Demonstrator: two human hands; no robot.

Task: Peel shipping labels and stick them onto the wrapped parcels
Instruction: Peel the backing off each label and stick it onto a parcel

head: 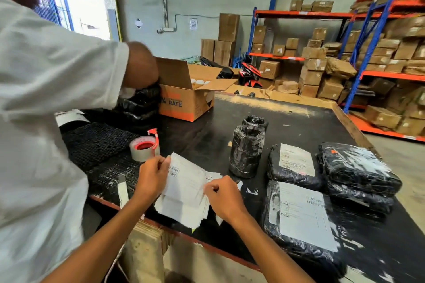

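Head view: your left hand [153, 176] grips the upper left edge of the stack of shipping labels [186, 193], fingers curled over it. Your right hand [224, 199] pinches the stack's right edge, thumb and fingers closed on the sheets. The stack rests on the black table [299, 117] at its near edge. Right of the stack lie two labelled parcels [296, 213] and, beyond them, two stacked unlabelled parcels [358, 167]. Two upright wrapped cylinders [246, 151] stand behind the stack. A tape roll [145, 147] sits just left of it. A second person [46, 99] reaches toward an open carton [184, 94] at the far left.
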